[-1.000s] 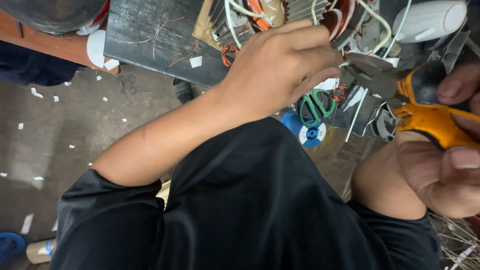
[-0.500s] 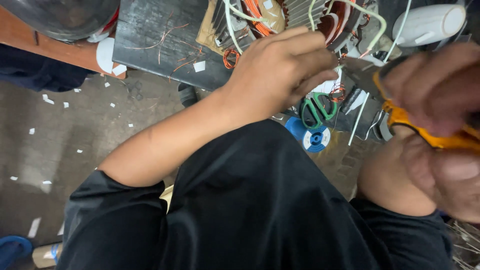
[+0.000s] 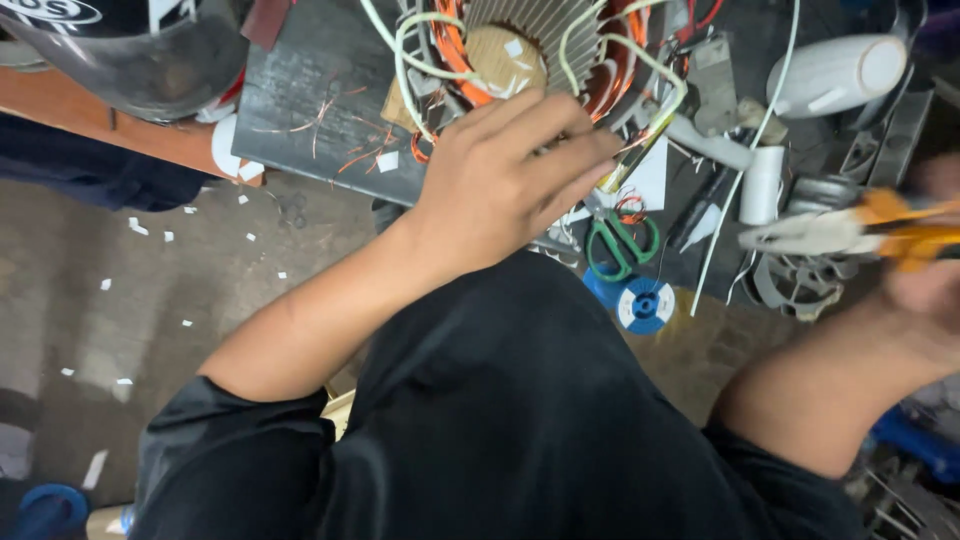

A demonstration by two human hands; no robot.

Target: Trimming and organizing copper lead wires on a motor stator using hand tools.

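- Since half a second ago the right hand [image 3: 925, 285] has drawn away from the winding to the frame's right edge, so the pliers [image 3: 850, 232] now lie level, nose pointing left, well apart from the left hand [image 3: 505, 185].
- Left hand: it rests on the near side of the motor stator [image 3: 545, 50] — fingers [image 3: 560, 140] extended and close together, laid flat over the copper winding and the pale sleeved leads [image 3: 420, 45]. The fingertips reach a yellow-sleeved lead [image 3: 640, 150] at the stator's right edge; whether anything is pinched beneath them cannot be told.
- Right hand: blurred and partly cut off by the frame. It is wrapped around the orange handles of the pliers; the metal nose looks closed, with nothing visible in it.
- Stator position: it sits at the top centre on a dark metal plate [image 3: 300, 110] of the bench, directly beyond the left fingers and touching them.
- Near items: green-handled scissors [image 3: 620, 245] lie just right of the left hand, with a blue spool [image 3: 645, 305] below them. A white cylindrical housing [image 3: 835, 72] lies at the upper right, and a thin white wire [image 3: 745, 170] runs down past it.
- The person's black-clad lap fills the lower frame; scraps of white paper dot the floor [image 3: 100, 300] at left.
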